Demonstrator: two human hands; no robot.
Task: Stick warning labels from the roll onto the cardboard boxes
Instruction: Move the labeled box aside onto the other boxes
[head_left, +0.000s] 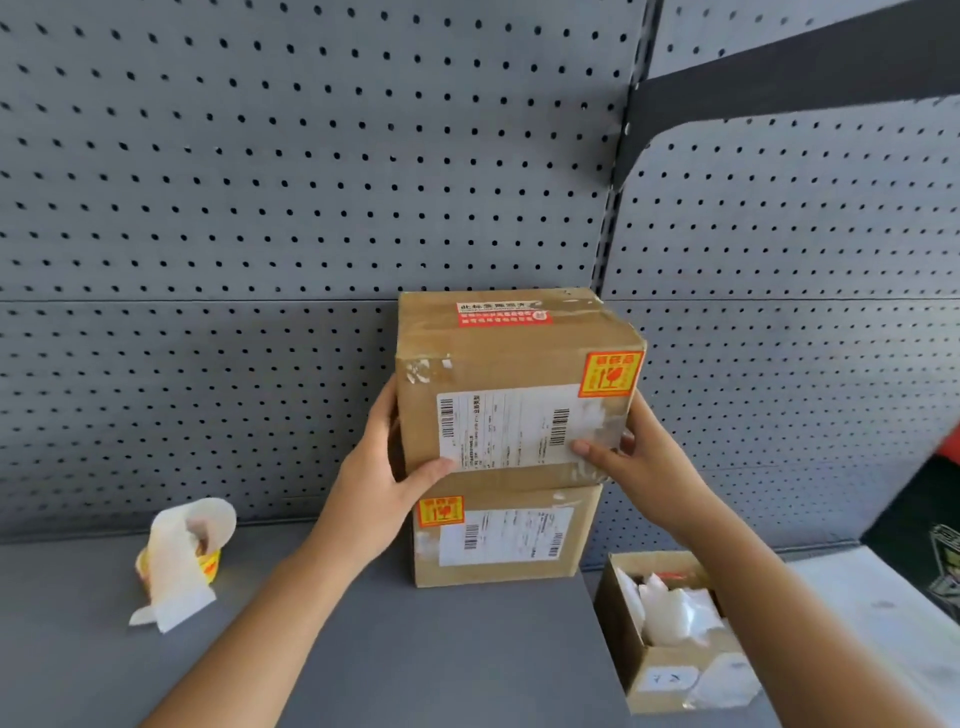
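Looks nearly done — L hand (384, 467) & R hand (628, 457) each grip a side of the top box (519, 364) at 12 o'clock atop the lower box (504, 566), both w/ warning labels (610, 374) on; label roll (182, 551) lies at 9, open carton (628, 654) at 4 shows none.

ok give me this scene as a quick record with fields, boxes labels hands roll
upper box: on top of lower box
left hand: grips upper box's left side
right hand: grips its right side
upper label: stuck at front top right corner
lower label: stuck at front top left corner
label roll: on shelf, left of boxes, backing strip trailing
open box: right, holds white bags
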